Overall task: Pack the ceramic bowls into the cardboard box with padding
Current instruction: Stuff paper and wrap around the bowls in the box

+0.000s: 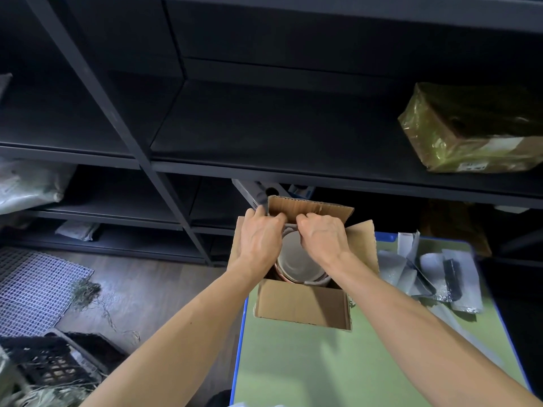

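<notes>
An open cardboard box [302, 304] stands on a green table top, its flaps spread outward. Inside it a pale ceramic bowl [295, 259] with a copper-coloured rim lies on grey padding [316, 281]. Both my hands reach into the far side of the box. My left hand [260, 239] and my right hand [320, 235] each pinch the grey padding at the bowl's far edge, close to the back flap. The fingertips are curled and partly hidden behind the padding and the flap.
Silver foil padding sheets [435, 277] lie in a heap right of the box on the table [323, 371]. Dark metal shelving [182, 168] stands directly behind, with a parcel wrapped in yellowish film [473, 130] at upper right. A white mesh mat [32, 286] and a black crate [50, 365] sit on the floor at left.
</notes>
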Available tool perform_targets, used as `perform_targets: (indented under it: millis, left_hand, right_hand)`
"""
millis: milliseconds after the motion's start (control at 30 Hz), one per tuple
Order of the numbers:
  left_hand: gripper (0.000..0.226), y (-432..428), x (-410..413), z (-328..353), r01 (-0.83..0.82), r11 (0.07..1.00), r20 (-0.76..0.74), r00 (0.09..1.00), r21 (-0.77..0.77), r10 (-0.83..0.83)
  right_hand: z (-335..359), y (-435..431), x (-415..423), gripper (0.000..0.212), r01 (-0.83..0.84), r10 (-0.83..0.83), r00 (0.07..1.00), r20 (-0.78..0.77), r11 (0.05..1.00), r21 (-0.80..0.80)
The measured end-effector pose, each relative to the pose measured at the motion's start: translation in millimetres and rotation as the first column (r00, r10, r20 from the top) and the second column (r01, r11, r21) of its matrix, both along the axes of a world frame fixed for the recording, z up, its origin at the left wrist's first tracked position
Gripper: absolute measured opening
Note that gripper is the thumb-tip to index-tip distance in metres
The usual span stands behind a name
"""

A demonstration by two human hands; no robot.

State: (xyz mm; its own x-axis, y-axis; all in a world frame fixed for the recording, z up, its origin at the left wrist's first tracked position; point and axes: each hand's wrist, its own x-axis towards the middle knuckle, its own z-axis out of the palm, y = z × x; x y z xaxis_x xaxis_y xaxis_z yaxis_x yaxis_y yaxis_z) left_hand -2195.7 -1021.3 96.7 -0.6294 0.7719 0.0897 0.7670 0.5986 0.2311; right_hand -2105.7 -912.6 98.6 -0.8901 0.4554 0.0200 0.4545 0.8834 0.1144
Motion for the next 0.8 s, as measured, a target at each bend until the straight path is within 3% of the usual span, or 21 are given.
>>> perform_targets:
  millis: [267,500,800]
  left_hand:
    - [0.023,-1,3,5,0.024,0.999,-0.066,0.998,0.047,-0.021]
    - [0.034,-5,-3,-4,0.02,0.999,-0.114,0.993,0.029,-0.016]
    - [0.035,-2,0,-10,0.01,1.0,-0.07,0.997,-0.011,-0.011]
  right_hand:
    - [12,12,13,0.008,0.058,-0.058,0.993,-0.107,0.998,-0.012]
    - [9,19,34,0.01,0.147,-0.148,0.986,-0.078,0.989,-0.024]
    - [18,16,49,0.015,0.106,-0.108,0.992,-0.058,0.994,-0.029]
